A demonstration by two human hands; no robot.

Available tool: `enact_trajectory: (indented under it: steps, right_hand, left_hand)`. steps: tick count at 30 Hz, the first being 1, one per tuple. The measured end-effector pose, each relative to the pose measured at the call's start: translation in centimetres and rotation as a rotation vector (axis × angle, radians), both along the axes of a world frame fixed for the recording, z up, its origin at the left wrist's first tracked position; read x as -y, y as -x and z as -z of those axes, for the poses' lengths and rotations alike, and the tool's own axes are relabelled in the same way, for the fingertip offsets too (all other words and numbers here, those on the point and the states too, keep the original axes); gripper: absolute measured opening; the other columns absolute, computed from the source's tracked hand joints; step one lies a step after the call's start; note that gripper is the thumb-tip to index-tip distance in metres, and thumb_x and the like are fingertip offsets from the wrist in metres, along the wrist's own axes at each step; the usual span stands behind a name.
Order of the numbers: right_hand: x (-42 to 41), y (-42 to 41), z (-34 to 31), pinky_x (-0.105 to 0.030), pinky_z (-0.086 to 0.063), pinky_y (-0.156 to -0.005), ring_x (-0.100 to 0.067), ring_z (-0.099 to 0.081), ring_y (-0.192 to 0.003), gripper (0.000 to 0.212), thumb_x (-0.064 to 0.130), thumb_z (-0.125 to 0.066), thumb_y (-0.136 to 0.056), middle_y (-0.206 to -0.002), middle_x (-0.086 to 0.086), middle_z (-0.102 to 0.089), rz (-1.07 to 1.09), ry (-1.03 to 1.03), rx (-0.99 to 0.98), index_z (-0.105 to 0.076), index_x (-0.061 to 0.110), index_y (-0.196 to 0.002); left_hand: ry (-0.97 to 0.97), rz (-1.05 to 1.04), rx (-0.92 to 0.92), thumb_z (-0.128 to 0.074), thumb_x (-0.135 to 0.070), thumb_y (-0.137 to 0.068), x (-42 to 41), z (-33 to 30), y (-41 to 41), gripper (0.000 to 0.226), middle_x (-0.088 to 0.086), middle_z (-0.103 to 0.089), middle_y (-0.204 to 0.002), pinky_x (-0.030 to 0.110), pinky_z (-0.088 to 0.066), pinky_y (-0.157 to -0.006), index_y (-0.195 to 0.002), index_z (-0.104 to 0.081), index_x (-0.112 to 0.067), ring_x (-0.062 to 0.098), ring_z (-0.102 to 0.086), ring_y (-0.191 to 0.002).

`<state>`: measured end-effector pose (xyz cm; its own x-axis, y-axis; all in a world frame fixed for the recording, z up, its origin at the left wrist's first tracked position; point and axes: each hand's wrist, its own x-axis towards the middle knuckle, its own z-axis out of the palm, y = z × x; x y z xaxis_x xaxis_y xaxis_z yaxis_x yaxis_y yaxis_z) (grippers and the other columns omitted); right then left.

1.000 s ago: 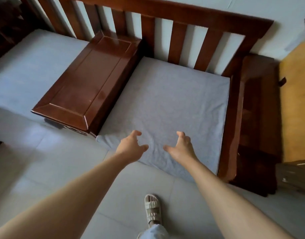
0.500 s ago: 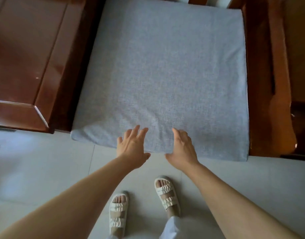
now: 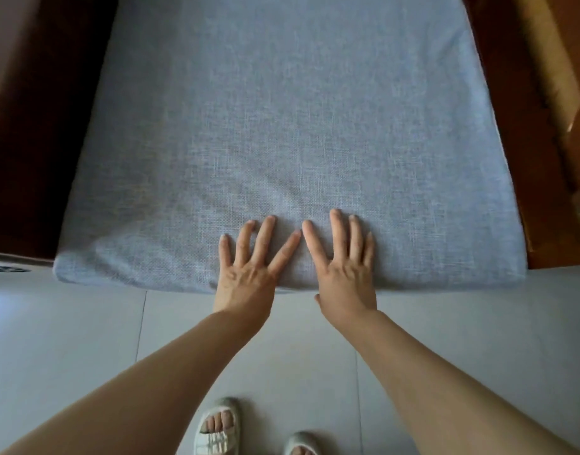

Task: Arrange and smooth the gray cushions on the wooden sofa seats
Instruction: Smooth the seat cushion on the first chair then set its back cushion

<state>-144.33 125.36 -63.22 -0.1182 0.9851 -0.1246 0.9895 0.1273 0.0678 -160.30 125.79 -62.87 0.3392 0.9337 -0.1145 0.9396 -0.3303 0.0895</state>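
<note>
Gray cushion [image 3: 282, 142], both hands now flat

Both forearms are bare, with no sleeves showing. The feet wear pale, cream-coloured open-toed sandals [image 3: 216, 431] with ruched straps.

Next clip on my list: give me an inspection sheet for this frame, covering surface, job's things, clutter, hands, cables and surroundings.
Surface: wooden sofa frame, dark wood showing on both sides of the seat.
Job's things: gray cushion lies flat on the seat, its front edge toward the person; only slight rumpling near the front left corner.
Clutter: nothing seen.
Hands: left hand and right hand rest side by side, fingers straight and spread, flat on the cushion's front edge.
Cables: nothing seen.
Surroundings: pale tiled floor; the person's sandals at the bottom edge.
</note>
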Motion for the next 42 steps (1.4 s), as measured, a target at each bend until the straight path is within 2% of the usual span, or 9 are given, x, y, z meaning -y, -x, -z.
enact_trajectory:
  steps: [5,11,21,25,27,31,35,37,42]
  right_hand:
    - [-0.4,-0.1,1.5,-0.054,-0.041,-0.095,-0.041,-0.037,-0.121,0.048,0.007,-0.035,-0.085,-0.133,-0.020,-0.037,-0.060,-0.310,-0.067,-0.040,0.015,-0.132]
    - [0.2,-0.4,2.3,-0.036,-0.035,-0.076,-0.028,-0.044,-0.084,0.018,0.001,-0.038,-0.082,-0.088,-0.012,-0.056,-0.161,-0.476,-0.121,-0.047,0.009,-0.095]
    - [0.3,0.5,0.9,-0.028,-0.043,-0.051,-0.023,-0.053,-0.054,0.030,-0.005,-0.030,-0.066,-0.055,-0.005,-0.050,-0.223,-0.426,-0.246,-0.055,0.010,-0.057]
    - [0.7,0.7,-0.4,-0.022,-0.037,-0.043,-0.025,-0.052,-0.046,0.031,-0.004,-0.026,-0.058,-0.050,-0.006,-0.050,-0.162,-0.314,-0.333,-0.055,0.007,-0.053]
    - [0.9,0.8,-1.3,-0.021,-0.034,-0.040,-0.025,-0.051,-0.043,0.020,-0.010,-0.043,-0.049,-0.049,-0.006,-0.049,-0.140,-0.277,-0.325,-0.053,0.007,-0.051]
    - [1.9,0.8,-2.2,-0.018,-0.026,-0.043,-0.025,-0.050,-0.039,0.042,-0.021,-0.068,-0.022,-0.046,-0.007,-0.048,-0.108,-0.190,-0.311,-0.050,0.006,-0.049]
    - [3.5,1.0,-2.9,-0.018,-0.022,-0.043,-0.025,-0.048,-0.034,0.047,-0.023,-0.070,-0.016,-0.043,-0.007,-0.046,-0.101,-0.174,-0.321,-0.048,0.006,-0.046]
    - [4.4,1.2,-3.6,-0.019,-0.023,-0.044,-0.026,-0.048,-0.035,0.045,-0.025,-0.069,-0.019,-0.043,-0.008,-0.047,-0.106,-0.146,-0.300,-0.049,0.004,-0.046]
    - [7.6,1.0,-4.4,-0.031,-0.031,-0.057,-0.035,-0.060,-0.070,0.025,-0.025,-0.054,-0.062,-0.073,-0.021,-0.061,-0.042,0.076,-0.265,-0.060,-0.003,-0.072]
  left_hand:
    - [-0.223,0.063,0.095,-0.079,-0.005,-0.052,-1.0,0.5,0.6,0.081,0.009,-0.045,-0.121,0.038,-0.034,-0.085,-0.126,-0.047,-0.011,0.032,-0.043,-0.102]
    - [-0.300,0.032,0.206,-0.072,0.007,-0.060,-0.1,1.1,-0.1,0.035,0.006,-0.053,-0.082,0.030,-0.035,-0.066,-0.088,-0.059,-0.007,0.025,-0.049,-0.073]
    - [-0.206,0.087,0.235,-0.072,0.016,-0.048,0.2,-0.7,-0.3,0.037,0.002,-0.049,-0.055,0.021,-0.021,-0.044,-0.059,-0.052,-0.012,0.025,-0.049,-0.047]
    - [-0.173,0.073,0.231,-0.071,0.018,-0.042,0.6,-1.3,-0.4,0.040,0.002,-0.047,-0.051,0.021,-0.021,-0.043,-0.056,-0.049,-0.013,0.025,-0.047,-0.042]
    - [-0.150,0.061,0.244,-0.069,0.019,-0.041,0.8,-1.4,-0.3,0.041,0.002,-0.046,-0.050,0.021,-0.022,-0.042,-0.055,-0.047,-0.012,0.025,-0.045,-0.040]
    - [-0.127,0.033,0.256,-0.067,0.019,-0.038,1.7,-1.5,-0.3,0.041,0.002,-0.045,-0.048,0.022,-0.020,-0.042,-0.053,-0.046,-0.012,0.023,-0.034,-0.038]
    - [-0.004,-0.010,0.126,-0.056,0.010,-0.071,2.9,-2.5,-0.6,0.022,0.004,-0.058,-0.076,0.032,-0.032,-0.055,-0.077,-0.058,-0.011,0.024,-0.042,-0.061]
    - [0.077,-0.016,0.045,-0.050,0.005,-0.080,3.7,-3.3,-0.7,0.022,0.002,-0.060,-0.090,0.031,-0.032,-0.062,-0.089,-0.060,-0.013,0.026,-0.052,-0.075]
    - [0.119,0.013,0.005,-0.048,0.002,-0.084,6.8,-4.1,-0.7,0.025,0.001,-0.063,-0.100,0.028,-0.032,-0.065,-0.096,-0.060,-0.016,0.026,-0.058,-0.089]
